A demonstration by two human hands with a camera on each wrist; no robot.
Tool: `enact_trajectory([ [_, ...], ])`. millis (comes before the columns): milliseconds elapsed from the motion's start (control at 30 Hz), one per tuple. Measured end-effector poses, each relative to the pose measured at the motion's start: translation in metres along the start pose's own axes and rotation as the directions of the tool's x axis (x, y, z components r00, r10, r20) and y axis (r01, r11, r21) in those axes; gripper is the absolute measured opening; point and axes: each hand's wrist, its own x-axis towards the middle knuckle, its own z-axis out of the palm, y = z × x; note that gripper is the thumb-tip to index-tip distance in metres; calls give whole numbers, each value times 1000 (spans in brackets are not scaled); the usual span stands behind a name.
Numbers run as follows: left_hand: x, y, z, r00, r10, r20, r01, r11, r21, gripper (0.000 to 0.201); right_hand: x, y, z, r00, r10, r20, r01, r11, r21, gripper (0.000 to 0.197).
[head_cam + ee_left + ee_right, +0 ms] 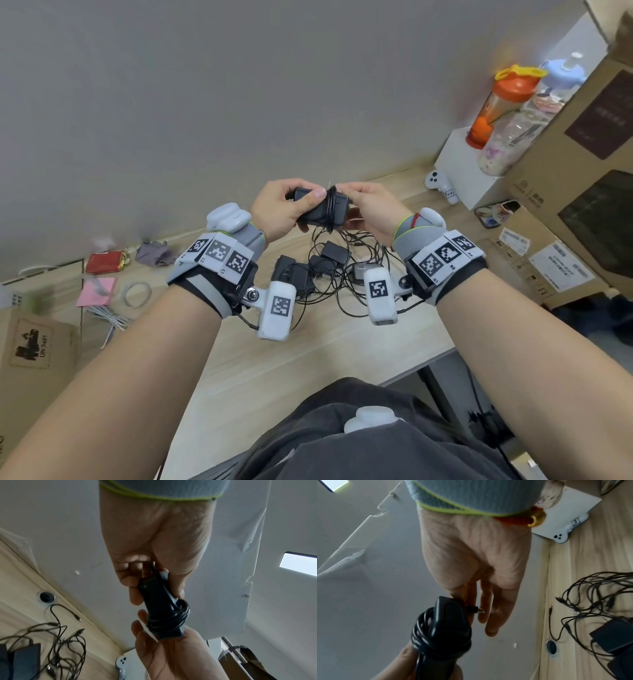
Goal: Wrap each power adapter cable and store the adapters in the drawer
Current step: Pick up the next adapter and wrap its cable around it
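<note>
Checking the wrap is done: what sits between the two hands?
A black adapter, its cable coiled round it. The left hand grips one end, the right hand the other, clearest in the head view.

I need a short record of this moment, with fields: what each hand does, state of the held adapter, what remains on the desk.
left hand: left hand grips the black adapter by one end, thumb on top
right hand: right hand holds the adapter's other end
held adapter: cable coiled around its body; the barrel plug sticks out free near the right fingers
desk: wooden desk bears a tangled pile of adapters, not yet wrapped
drawer: not in view
</note>
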Motion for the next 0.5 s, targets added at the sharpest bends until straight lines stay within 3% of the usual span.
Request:
enact_trajectory([
  [100,5,-2,24,999,-25,-20,25,999,-33,24,-6,13,-14,993,94,-68,-84,987,139,39],
  [200,14,-9,52,998,-54,-41,52,997,-52,19,-20,26,-30,990,135,-36,-125,970,208,55],
  [300,18,-18,75,998,-55,-26,55,998,-9,9,-36,33,-42,996,85,27,-88,983,163,38],
  [500,20,-36,135,984,-124,128,120,992,38,7,-58,69,-88,985,142,-99,-120,973,196,31],
])
